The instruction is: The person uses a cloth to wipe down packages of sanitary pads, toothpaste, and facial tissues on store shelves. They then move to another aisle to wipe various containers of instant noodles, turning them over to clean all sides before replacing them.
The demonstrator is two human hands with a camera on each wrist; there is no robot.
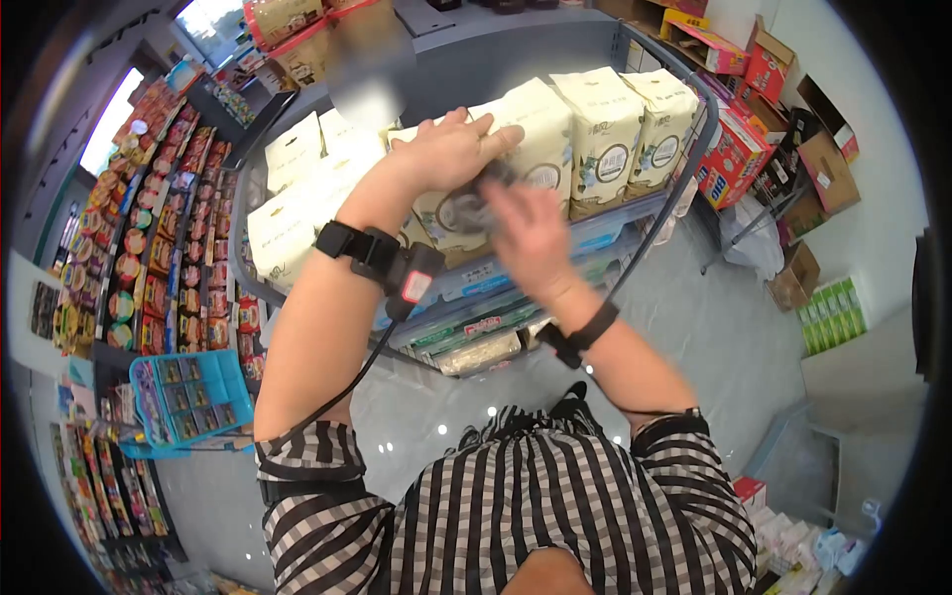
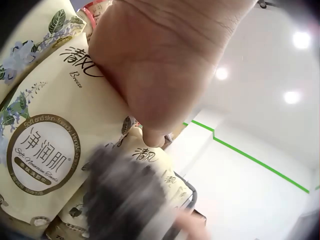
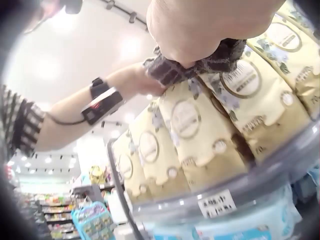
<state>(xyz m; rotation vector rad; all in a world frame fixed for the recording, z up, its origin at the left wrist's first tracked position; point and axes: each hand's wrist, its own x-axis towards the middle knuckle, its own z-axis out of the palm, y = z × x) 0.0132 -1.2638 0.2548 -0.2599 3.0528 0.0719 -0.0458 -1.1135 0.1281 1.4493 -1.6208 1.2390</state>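
Cream packs of Breeze nonwoven towels (image 1: 605, 139) stand in a row in a grey wire basket shelf, oval labels facing the person. My left hand (image 1: 451, 154) rests over the tops of the middle packs, its fingers spread. In the left wrist view, the heel of that hand (image 2: 155, 65) lies against a pack (image 2: 45, 130). My right hand (image 1: 535, 238) grips a dark grey cloth (image 3: 200, 67), blurred by motion in the head view. The cloth overlaps the front of a middle pack, just below my left hand.
Below the basket rim (image 1: 659, 213) are lower tiers with blue and green packs (image 1: 476, 327). Shelves of snack tubs (image 1: 129, 258) line the left, near a blue display rack (image 1: 193, 397). Cardboard boxes (image 1: 828, 169) stack at the right; grey floor (image 1: 674, 317) lies between.
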